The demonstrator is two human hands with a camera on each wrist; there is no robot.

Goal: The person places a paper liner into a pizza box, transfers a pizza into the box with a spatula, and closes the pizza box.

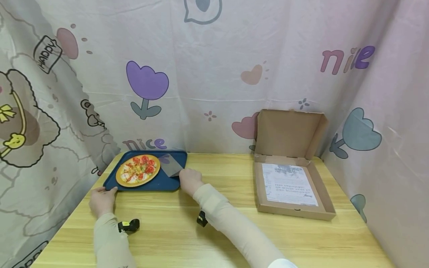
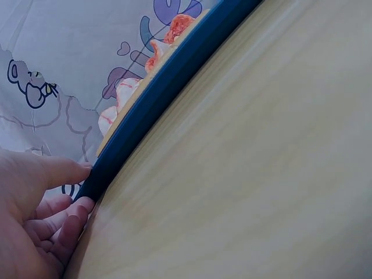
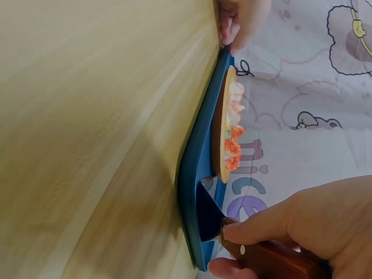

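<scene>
A pizza [image 1: 138,170] with red and white toppings lies on a dark blue tray [image 1: 147,187] at the table's back left. At the tray's near left corner, my left hand [image 1: 102,201] pinches the rim, thumb above and fingers below, as the left wrist view [image 2: 43,209] shows. My right hand [image 1: 191,181] grips the brown wooden handle [image 3: 279,258] of a spatula. The spatula's flat metal blade [image 1: 170,165] reaches over the tray, just right of the pizza. In the right wrist view the blade tilts down toward the tray, its front edge close to the pizza.
An opened cardboard box [image 1: 285,210] stands at the back right, lid upright, with a printed paper sheet [image 1: 289,184] inside. Wooden table surface [image 1: 228,186] lies between tray and box. A patterned curtain [image 1: 207,74] hangs behind and at both sides.
</scene>
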